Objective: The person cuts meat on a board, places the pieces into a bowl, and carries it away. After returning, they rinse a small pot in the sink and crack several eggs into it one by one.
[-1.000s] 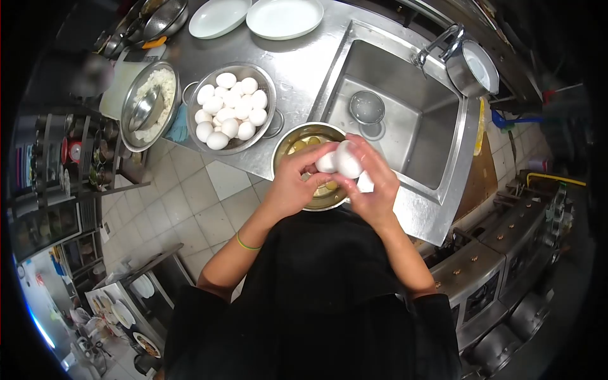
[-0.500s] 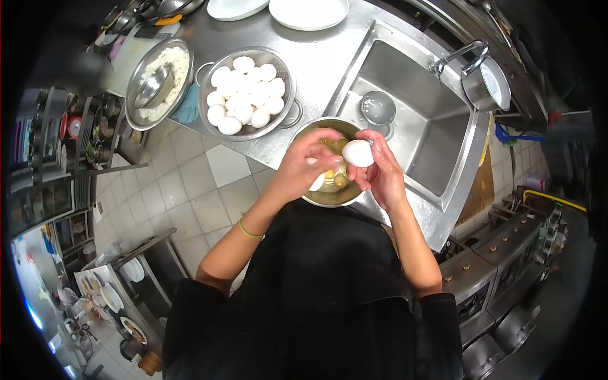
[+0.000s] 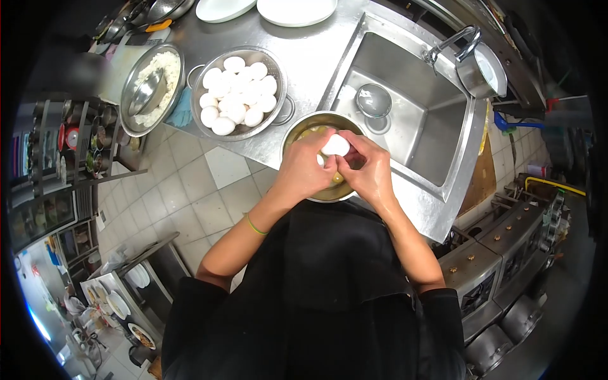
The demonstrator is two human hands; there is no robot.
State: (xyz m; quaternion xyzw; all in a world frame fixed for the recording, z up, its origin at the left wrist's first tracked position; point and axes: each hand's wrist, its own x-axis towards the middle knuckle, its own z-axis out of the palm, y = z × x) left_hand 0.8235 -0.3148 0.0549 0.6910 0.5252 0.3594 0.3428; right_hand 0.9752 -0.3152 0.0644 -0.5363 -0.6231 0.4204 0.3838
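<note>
Over a metal bowl [image 3: 329, 118] at the counter's front edge, both my hands meet on a white egg [image 3: 335, 145]. My left hand [image 3: 306, 166] has its fingers and thumb closed on the egg's left side. Another small white piece, perhaps eggshell, shows under the left fingers. On the other side, my right hand [image 3: 371, 166] grips the egg with bent fingers, thumbs close together. Yellowish raw egg lies in the bowl, largely hidden by my hands. To the left stands a metal colander [image 3: 279, 79] piled with several whole white eggs [image 3: 239, 94].
A steel sink [image 3: 418, 95] with a small round strainer [image 3: 373, 101] lies right of the bowl. Past the colander is a steel bowl [image 3: 131, 104] of white crumbly food. White plates [image 3: 296, 11] sit at the back; a pot [image 3: 481, 71] stands by the faucet [image 3: 451, 44].
My hands were apart, with the egg in the right hand. Now they have come together, and the left fingers are on the egg too, lower over the bowl.
</note>
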